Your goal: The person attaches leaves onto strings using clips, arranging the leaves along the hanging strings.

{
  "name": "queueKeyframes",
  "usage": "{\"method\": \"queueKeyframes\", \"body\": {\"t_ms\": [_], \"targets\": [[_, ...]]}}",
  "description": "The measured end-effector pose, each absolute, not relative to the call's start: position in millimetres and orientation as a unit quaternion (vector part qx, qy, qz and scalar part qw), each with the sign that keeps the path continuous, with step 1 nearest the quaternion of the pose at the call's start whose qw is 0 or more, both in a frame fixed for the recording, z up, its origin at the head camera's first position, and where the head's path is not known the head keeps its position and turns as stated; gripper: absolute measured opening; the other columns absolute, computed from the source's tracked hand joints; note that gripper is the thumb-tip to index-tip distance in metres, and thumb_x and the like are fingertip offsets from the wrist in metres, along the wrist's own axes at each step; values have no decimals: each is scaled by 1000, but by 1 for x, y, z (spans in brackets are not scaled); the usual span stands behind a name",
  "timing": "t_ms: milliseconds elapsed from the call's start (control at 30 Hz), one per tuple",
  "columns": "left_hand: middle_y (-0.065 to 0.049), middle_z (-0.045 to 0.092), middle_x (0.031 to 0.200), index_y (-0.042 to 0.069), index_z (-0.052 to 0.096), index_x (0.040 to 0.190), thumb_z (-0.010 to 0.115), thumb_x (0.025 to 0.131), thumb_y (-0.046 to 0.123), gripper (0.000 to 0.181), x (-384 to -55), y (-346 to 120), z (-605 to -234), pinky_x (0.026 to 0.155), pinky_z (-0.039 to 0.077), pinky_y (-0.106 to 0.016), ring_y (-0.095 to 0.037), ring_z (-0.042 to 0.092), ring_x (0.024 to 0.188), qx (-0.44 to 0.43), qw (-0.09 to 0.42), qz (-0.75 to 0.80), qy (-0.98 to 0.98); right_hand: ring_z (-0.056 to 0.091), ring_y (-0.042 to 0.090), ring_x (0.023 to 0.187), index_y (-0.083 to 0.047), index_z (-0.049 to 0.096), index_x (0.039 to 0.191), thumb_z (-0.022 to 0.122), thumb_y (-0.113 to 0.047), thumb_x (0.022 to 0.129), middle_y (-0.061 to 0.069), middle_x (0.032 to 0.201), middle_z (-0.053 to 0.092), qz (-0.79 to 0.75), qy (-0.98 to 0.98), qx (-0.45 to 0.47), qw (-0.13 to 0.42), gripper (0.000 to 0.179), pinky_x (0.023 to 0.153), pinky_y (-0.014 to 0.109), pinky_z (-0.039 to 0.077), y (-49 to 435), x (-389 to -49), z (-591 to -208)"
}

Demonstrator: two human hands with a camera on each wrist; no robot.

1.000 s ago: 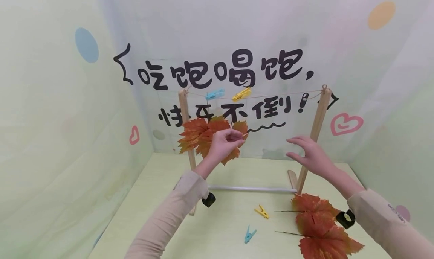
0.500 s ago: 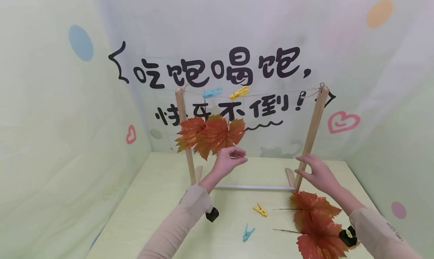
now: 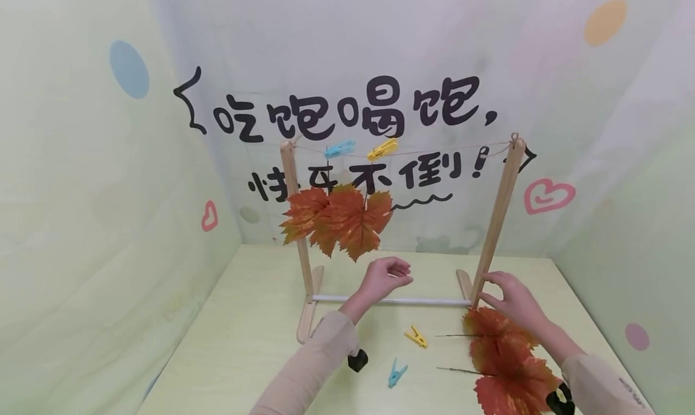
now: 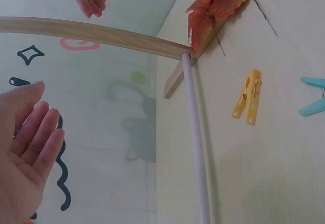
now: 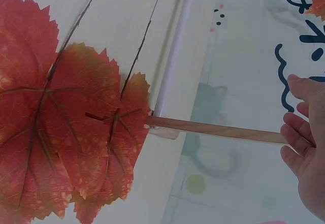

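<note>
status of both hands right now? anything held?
Bare left hand: open, fingers relaxed, holding nothing.
Bare right hand: open, fingers relaxed, holding nothing.

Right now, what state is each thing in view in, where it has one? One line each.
Rack: standing upright
String: strung across rack, sagging slightly
Upper blue peg: clipped on string
Upper yellow peg: clipped on string
Hung leaves: hanging from the upper pegs, overlapping
Lower yellow peg: loose on table
Lower blue peg: loose on table
Loose leaves: lying on table, overlapping
Left hand: holding nothing
Right hand: holding nothing
</note>
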State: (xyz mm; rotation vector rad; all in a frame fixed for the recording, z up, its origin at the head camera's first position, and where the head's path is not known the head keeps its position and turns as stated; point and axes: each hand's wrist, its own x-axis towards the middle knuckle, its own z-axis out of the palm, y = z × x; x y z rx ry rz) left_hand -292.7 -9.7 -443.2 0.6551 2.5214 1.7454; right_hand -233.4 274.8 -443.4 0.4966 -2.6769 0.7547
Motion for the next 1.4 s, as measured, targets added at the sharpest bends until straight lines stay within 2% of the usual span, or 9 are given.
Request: {"method": "queueKeyframes", "body": {"t_ms": [67,167,300,433,733,1000,1200,1400], "targets": [[-16,68,92,2,67,93,73,76,8,19,-292,-4,-449,66,51,-17,-14,65,78,212,7,553,806,55,39,100,5,59,112,71,-9,77,23,108,61,272,-938,162,144,40,82,54,47,276,-231,-448],[-12,69,91,3,68,93,73,76,8,19,-291,5,-458,67,50,-16,-11,65,78,210,5,541,815,54,39,102,3,58,114,70,-10,79,23,110,60,277,-941,147,129,39,83,55,46,277,-229,-454],[-8,70,90,5,68,93,73,76,10,19,-289,17,-466,67,50,-15,-9,65,78,205,-3,529,824,55,39,102,3,58,114,69,-10,80,22,110,60,280,-941,141,125,38,83,55,46,279,-226,-459],[-10,69,92,5,68,93,72,77,10,18,-284,30,-474,66,49,-13,-7,65,78,210,7,525,825,56,39,100,5,58,113,69,-9,79,23,109,61,288,-939,142,120,38,81,53,48,281,-225,-467],[-7,69,92,5,68,94,70,79,10,17,-268,66,-487,64,48,-12,-4,63,75,218,36,532,817,55,41,102,4,56,117,65,-9,83,24,113,58,328,-936,105,70,37,70,41,55,280,-222,-477],[-10,69,89,1,67,92,69,77,5,16,-251,88,-503,61,46,-11,-2,62,71,220,73,533,814,57,39,99,5,59,112,64,-7,83,23,107,62,312,-937,122,97,32,82,54,47,284,-222,-489],[-11,69,85,-3,66,93,69,76,3,18,-239,95,-518,59,45,-9,-3,63,70,242,83,516,817,58,38,96,5,59,112,67,-6,80,23,105,62,307,-941,109,90,34,79,52,49,289,-219,-495],[-7,69,83,1,67,90,75,73,9,20,-229,101,-527,61,45,-9,-2,61,69,248,100,484,833,59,34,92,5,60,110,67,-6,80,21,102,63,309,-941,106,86,33,78,51,49,292,-217,-498]]}}
